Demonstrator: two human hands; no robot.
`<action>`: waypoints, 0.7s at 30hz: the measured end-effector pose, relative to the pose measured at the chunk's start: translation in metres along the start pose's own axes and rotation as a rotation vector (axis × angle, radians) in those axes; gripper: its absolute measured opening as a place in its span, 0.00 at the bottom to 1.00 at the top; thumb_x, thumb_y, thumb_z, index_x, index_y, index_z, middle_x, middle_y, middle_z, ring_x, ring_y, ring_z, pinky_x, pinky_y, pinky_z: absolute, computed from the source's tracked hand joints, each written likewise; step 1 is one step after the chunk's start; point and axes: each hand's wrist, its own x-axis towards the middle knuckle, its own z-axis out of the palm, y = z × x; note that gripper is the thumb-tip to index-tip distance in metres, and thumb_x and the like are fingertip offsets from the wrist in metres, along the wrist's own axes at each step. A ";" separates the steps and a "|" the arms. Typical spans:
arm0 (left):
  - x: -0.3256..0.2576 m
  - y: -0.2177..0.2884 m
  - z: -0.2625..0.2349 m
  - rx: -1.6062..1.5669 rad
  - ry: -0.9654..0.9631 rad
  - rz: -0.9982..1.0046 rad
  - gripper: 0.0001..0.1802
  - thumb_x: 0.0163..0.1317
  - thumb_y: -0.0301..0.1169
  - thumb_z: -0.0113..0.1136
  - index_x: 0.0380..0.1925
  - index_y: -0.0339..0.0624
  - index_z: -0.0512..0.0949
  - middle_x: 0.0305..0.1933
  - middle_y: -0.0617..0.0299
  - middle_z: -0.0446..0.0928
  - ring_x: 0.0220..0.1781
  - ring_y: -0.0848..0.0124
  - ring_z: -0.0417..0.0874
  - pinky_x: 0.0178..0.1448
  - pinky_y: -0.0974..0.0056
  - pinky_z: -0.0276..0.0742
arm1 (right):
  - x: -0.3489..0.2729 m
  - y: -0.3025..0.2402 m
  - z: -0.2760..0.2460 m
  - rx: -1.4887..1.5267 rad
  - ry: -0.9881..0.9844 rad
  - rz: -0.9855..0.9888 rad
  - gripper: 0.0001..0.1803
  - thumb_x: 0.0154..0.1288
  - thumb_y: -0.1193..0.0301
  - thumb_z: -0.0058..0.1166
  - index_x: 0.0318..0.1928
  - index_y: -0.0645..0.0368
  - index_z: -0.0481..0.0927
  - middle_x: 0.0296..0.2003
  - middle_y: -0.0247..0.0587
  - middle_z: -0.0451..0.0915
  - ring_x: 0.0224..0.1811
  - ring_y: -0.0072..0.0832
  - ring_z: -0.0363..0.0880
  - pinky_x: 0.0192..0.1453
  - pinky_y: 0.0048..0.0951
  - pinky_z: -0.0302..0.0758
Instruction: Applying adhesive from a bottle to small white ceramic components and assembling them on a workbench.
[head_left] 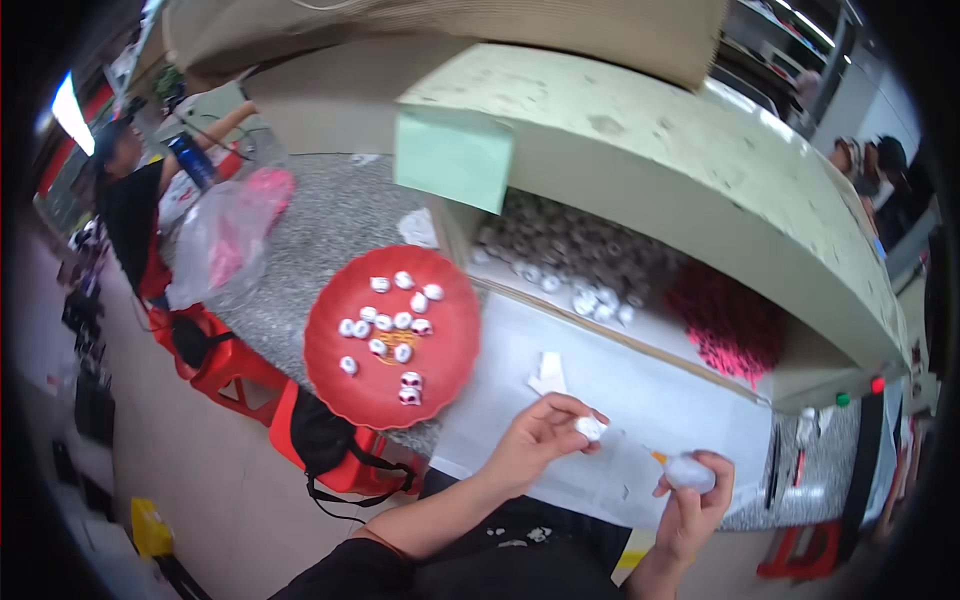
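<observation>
- The small rounded white piece (590, 428) is pinched between the fingertips of the left hand (548, 432), above the white sheet (490, 430) that is spread over the speckled grey stone counter (310, 225).
- The translucent whitish squeeze bottle (692, 474) with an orange tip is gripped in the right hand (697, 500); its tip is pointed toward the white piece, apart from it. How full the bottle is cannot be told.
- In the round red tray with a scalloped rim (450, 350), left of the hands, similar small white pieces (384, 322) are scattered; two with dark red marks are set close together near its lower edge.
- Under the pale green box-shaped hood (620, 125), many small grey-brown pieces (580, 240) are heaped, with white pieces (600, 300) along their front; bright pink pieces (725, 325) are piled at the right end.
- Beyond the tray, pink material is seen through the clear plastic bag (205, 270).
- Near the left hand, a folded white scrap (548, 375) is laid on the sheet.
</observation>
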 end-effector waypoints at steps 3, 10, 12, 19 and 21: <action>-0.004 0.001 0.011 0.030 0.025 0.037 0.14 0.51 0.21 0.52 0.40 0.37 0.67 0.42 0.54 0.70 0.43 0.68 0.73 0.46 0.62 0.72 | 0.000 0.002 0.009 0.317 0.046 -0.056 0.21 0.47 0.71 0.55 0.41 0.59 0.61 0.36 0.35 0.62 0.33 0.24 0.66 0.35 0.19 0.67; -0.006 -0.009 0.012 0.026 -0.032 0.037 0.19 0.48 0.22 0.57 0.42 0.35 0.66 0.42 0.51 0.70 0.43 0.69 0.74 0.48 0.60 0.71 | 0.002 0.005 0.024 0.105 0.217 -0.416 0.25 0.42 0.61 0.63 0.32 0.57 0.61 0.29 0.38 0.65 0.22 0.21 0.64 0.25 0.18 0.66; -0.007 -0.011 0.012 0.050 -0.023 0.038 0.19 0.48 0.22 0.57 0.42 0.35 0.65 0.43 0.49 0.71 0.43 0.69 0.74 0.49 0.62 0.70 | -0.001 0.008 0.022 -0.012 0.167 -0.492 0.25 0.42 0.59 0.63 0.32 0.56 0.61 0.28 0.36 0.64 0.22 0.20 0.62 0.24 0.17 0.64; -0.006 -0.011 0.017 0.034 -0.041 0.001 0.20 0.48 0.21 0.56 0.42 0.35 0.65 0.43 0.48 0.70 0.44 0.67 0.74 0.49 0.61 0.71 | -0.006 0.005 0.020 -0.119 -0.026 -0.612 0.25 0.37 0.66 0.66 0.32 0.56 0.62 0.29 0.36 0.66 0.23 0.22 0.65 0.23 0.19 0.66; -0.007 -0.012 0.016 0.023 -0.051 0.016 0.20 0.47 0.20 0.55 0.42 0.35 0.65 0.43 0.48 0.70 0.43 0.67 0.75 0.49 0.61 0.71 | -0.006 0.006 0.023 -0.137 0.029 -0.625 0.25 0.40 0.59 0.64 0.31 0.56 0.62 0.27 0.34 0.64 0.20 0.19 0.62 0.20 0.16 0.63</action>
